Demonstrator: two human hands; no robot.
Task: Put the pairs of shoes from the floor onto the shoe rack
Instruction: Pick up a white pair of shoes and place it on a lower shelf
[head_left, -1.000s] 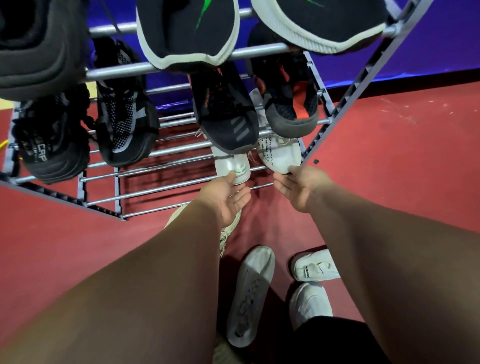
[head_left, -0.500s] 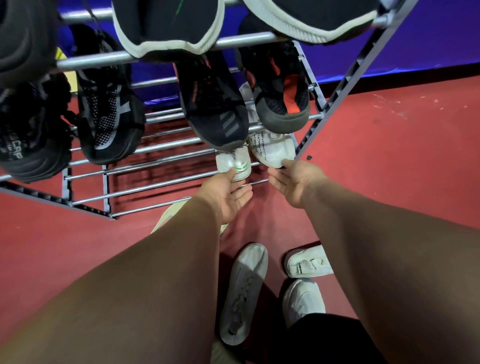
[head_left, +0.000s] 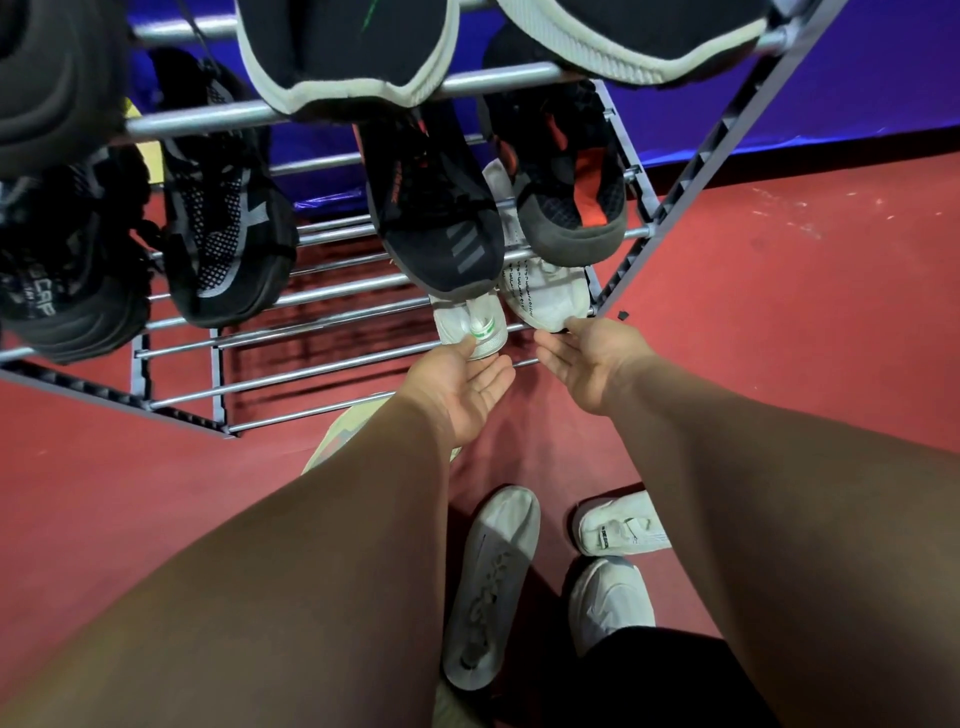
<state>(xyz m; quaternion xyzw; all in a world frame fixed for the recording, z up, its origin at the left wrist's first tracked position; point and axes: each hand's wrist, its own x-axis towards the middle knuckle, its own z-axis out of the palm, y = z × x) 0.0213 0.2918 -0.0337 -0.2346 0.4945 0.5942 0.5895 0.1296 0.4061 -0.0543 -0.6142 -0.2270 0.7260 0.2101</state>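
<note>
On the bottom shelf of the shoe rack (head_left: 208, 115), at its right end, a white pair lies across the bars: the green-tab shoe (head_left: 470, 327) and the white shoe (head_left: 545, 299) just beside it, both tucked under the black shoes (head_left: 441, 228) on the next shelf up. The step looks like seating this pair. Do it well by nudging both ends level so each sole spans at least two bars. Keep clear of the black toes overhead and let go only once nothing rocks. Both forearms reach forward and down, palms turned up and a little toward each other. The left hand (head_left: 462, 387) is loose and spread, gripping nothing, with its thumb tip touching the green-tab end. The right hand (head_left: 592, 358) is likewise open, one fingertip touching the white shoe's edge. More shoes wait on the red floor (head_left: 779, 322): a long white shoe (head_left: 493, 587), a strap shoe (head_left: 621, 525), another white one (head_left: 610, 603), possibly worn, can't tell, and a pale shoe (head_left: 353, 423) half hidden under the left forearm.
</note>
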